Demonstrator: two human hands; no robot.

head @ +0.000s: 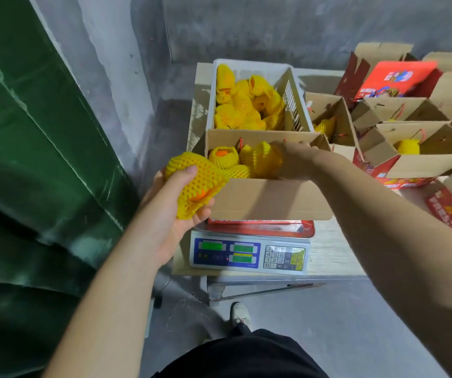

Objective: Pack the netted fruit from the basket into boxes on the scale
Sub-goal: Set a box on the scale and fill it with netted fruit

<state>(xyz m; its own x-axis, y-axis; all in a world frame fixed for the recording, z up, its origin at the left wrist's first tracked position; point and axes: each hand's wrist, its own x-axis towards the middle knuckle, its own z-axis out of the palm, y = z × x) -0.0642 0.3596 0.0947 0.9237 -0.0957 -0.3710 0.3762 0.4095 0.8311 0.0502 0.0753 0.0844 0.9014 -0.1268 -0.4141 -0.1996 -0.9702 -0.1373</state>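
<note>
An open cardboard box (268, 199) stands on the white digital scale (249, 255). Inside it lie several fruits in yellow foam netting (223, 156). My right hand (293, 159) reaches into the box and holds one netted fruit (264, 156) among them. My left hand (174, 203) grips another netted fruit (192, 184) just left of the box's near corner, orange skin showing through the net. Behind the box, a white plastic basket (293, 99) holds many more netted fruits (244, 102).
To the right on the pale table (331, 252) stand several open cardboard gift boxes (421, 148) with red printing, some with netted fruit inside. A green tarp (28, 159) fills the left side. Grey concrete wall behind, floor and my shoe (240, 313) below.
</note>
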